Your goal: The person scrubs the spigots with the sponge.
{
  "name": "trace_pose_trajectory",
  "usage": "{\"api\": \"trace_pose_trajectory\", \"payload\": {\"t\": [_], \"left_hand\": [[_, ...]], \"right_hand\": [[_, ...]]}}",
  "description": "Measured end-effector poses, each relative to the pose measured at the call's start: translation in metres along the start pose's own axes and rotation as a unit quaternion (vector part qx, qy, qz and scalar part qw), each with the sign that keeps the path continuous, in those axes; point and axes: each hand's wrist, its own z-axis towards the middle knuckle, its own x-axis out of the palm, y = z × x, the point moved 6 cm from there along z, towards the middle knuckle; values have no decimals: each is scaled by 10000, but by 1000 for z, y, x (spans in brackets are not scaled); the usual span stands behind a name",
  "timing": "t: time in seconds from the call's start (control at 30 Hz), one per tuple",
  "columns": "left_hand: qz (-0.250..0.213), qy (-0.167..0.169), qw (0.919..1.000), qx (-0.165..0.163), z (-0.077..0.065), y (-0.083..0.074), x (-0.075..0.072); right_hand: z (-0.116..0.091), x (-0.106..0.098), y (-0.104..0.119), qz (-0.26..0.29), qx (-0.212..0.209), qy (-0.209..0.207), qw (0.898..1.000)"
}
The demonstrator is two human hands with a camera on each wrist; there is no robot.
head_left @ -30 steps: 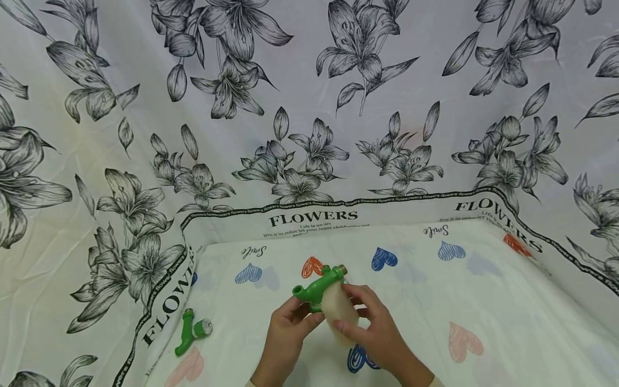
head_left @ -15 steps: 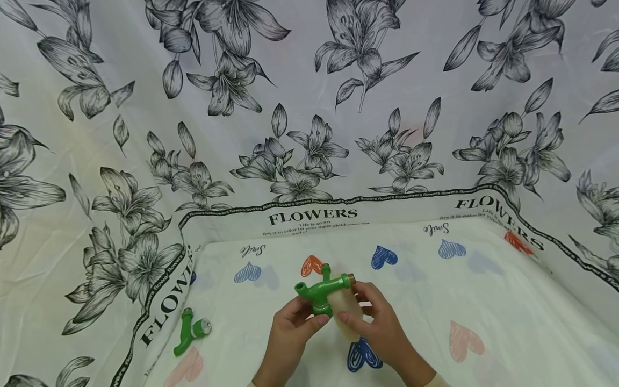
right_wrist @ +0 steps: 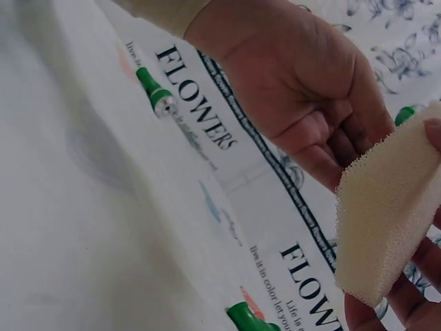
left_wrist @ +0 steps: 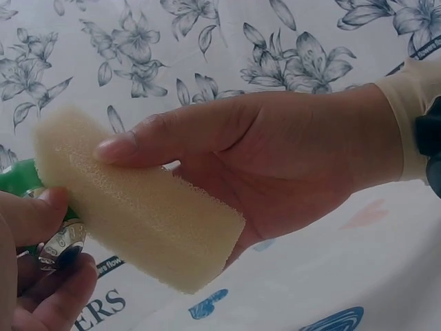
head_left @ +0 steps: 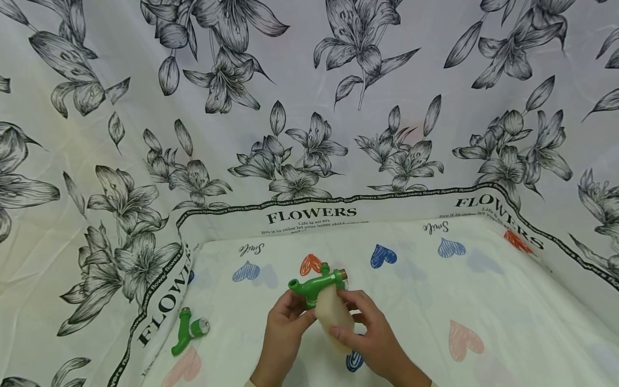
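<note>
My left hand (head_left: 284,329) grips a green tap (head_left: 309,289) above the cloth, its spout pointing left and its brown threaded end to the right. A cream sponge (head_left: 333,312) is in my right hand (head_left: 374,336), the thumb on its near face. The sponge lies against the tap's near side and hides part of it. In the left wrist view, fingers curl beside the tap's silvery patterned end (left_wrist: 65,245). In the right wrist view the sponge (right_wrist: 386,207) covers most of the held tap, between thumb and fingers.
A second green tap (head_left: 185,331) with a silvery end lies at the left on the white heart-printed cloth (head_left: 411,322). Flower-printed sheets (head_left: 309,80) rise at the back and sides, with a black lettered band (head_left: 309,202) along their lower part.
The sponge has turned and shifted left with my right hand, over more of the held tap. My left hand has moved slightly left and up with the tap. The second tap stays put.
</note>
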Motion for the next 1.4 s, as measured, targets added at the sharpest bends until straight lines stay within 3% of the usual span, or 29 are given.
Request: {"api": "trace_pose_trajectory", "payload": {"t": [0.63, 0.9, 1.4], "left_hand": [[-66, 204, 9997, 105, -1, -4, 1], [-127, 496, 9985, -218, -5, 0, 4], [-44, 202, 9998, 9, -2, 0, 2]], "right_hand": [[2, 1, 3, -157, -180, -159, 9996], [7, -8, -2, -231, 79, -604, 9979], [2, -2, -3, -57, 291, -451, 9985]]}}
